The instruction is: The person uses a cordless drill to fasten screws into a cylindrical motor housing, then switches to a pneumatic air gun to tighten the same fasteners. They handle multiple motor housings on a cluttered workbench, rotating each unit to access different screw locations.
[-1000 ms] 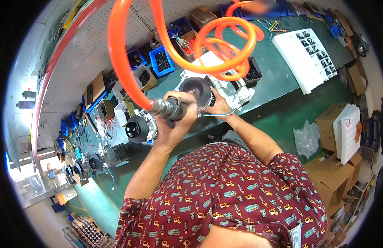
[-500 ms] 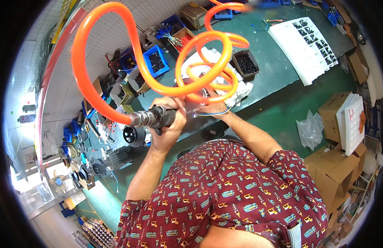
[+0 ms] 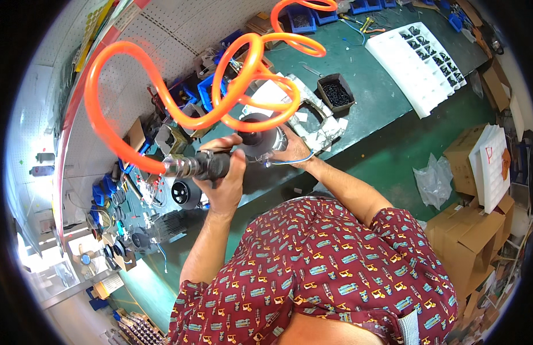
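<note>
Pneumatic screwdriver [image 3: 206,165], dark-bodied with a metal coupling at its left end, held roughly level above the front edge of the green surface [image 3: 387,98], near the middle of its length. Left hand [image 3: 226,178] wrapped tight around the tool's grip, fingers closed over the top. Coiled orange air hose [image 3: 191,118] fixed to the coupling, looping up and away over the back of the surface toward the white pegboard wall [image 3: 180,34]. Round dark motor housing [image 3: 260,138] just right of the tool's tip, standing near the front edge; whether tip and housing touch, impossible to tell. Right hand [image 3: 292,150] clasped against the housing's right side, fingers curled round it, a thin blue wire [image 3: 283,163] trailing beneath the palm. Behind the housing, a white foam block with a square cut-out [image 3: 312,118], and beyond that a black tray of small dark screws [image 3: 335,92]. Farther toward the right end, a white compartmented tray [image 3: 421,63] with dark parts in some cells. Blue bins [image 3: 206,92] along the back edge. Left of the hands, a second round motor [image 3: 183,192] lying at the front edge. Cardboard boxes [image 3: 473,236] on the floor off the right end.
</note>
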Motion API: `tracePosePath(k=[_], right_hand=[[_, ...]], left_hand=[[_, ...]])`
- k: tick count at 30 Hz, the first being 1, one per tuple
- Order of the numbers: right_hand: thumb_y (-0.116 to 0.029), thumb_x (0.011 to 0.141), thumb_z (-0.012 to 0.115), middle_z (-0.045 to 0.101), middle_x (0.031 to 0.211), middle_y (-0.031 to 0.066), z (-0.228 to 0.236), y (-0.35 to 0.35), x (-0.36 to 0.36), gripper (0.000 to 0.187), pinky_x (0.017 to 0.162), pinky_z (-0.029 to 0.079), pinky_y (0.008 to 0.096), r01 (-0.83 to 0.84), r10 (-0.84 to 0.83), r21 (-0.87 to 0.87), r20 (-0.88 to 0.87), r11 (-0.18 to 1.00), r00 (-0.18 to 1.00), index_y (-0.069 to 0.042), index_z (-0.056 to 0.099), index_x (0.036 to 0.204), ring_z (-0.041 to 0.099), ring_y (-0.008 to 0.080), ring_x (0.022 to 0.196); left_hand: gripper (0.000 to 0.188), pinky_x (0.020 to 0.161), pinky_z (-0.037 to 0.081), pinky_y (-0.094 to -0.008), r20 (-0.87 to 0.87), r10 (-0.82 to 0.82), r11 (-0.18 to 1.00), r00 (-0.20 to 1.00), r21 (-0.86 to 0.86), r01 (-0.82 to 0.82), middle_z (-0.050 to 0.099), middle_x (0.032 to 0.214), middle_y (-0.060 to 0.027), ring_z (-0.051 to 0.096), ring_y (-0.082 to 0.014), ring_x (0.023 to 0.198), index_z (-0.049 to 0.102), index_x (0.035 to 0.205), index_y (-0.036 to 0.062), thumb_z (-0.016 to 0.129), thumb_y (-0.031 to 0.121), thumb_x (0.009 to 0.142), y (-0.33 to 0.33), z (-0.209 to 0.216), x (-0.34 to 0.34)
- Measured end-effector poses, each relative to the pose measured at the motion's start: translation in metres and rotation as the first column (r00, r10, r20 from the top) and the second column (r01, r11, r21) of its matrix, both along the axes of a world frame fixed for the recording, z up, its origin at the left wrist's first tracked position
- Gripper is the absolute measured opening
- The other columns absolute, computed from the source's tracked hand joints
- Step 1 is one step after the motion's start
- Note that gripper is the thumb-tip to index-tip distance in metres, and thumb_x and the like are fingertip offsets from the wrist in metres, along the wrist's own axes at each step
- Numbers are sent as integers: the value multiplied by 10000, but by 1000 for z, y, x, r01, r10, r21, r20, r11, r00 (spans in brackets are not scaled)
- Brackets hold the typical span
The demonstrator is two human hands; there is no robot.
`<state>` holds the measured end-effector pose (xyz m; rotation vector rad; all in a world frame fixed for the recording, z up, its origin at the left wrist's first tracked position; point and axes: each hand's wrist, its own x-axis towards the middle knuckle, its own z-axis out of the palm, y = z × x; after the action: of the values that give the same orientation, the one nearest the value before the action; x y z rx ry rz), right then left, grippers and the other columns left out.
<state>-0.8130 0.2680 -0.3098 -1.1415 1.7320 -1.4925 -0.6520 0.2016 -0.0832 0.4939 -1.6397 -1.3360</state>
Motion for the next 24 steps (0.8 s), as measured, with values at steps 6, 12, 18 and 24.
tracePosePath(k=[6, 12, 18, 24], right_hand=[[-319, 657, 929, 506, 1470, 301, -4, -5, 2, 1114, 1187, 392, 397, -34, 36, -17, 70, 999, 997, 111, 357, 1510, 520, 367, 1378], [-324, 655, 928, 508, 1464, 308, -4, -5, 0, 1119, 1185, 392, 403, -18, 23, -52, 107, 998, 994, 114, 354, 1510, 514, 376, 1382], [-348, 655, 922, 523, 1448, 297, 6, -6, 5, 1115, 1181, 387, 402, -15, 14, 11, 30, 1000, 999, 122, 362, 1497, 521, 371, 1373], [-346, 664, 899, 556, 1413, 276, -6, -8, 3, 1086, 1158, 407, 402, 6, -2, -98, 41, 995, 999, 109, 373, 1498, 552, 359, 1336]], left_hand=[[325, 922, 528, -344, -6, -115, 993, 993, -7, 115, 677, 1126, -133, 641, -175, 983, 527, 1179, 36, 686, -35, 904, 9, 22, 3], [322, 1017, 498, -381, -12, -196, 980, 981, 31, 196, 678, 1111, -113, 649, -195, 1078, 518, 1173, 35, 693, -14, 908, 11, 16, -26], [317, 1048, 489, -396, -20, -191, 980, 981, 55, 192, 671, 1126, -121, 644, -207, 1122, 524, 1167, 44, 686, -29, 904, 10, 23, -31], [309, 1003, 494, -379, 39, -46, 998, 998, -28, 47, 673, 1128, -97, 634, -183, 1076, 560, 1168, 33, 735, 19, 913, 6, -3, -46]])
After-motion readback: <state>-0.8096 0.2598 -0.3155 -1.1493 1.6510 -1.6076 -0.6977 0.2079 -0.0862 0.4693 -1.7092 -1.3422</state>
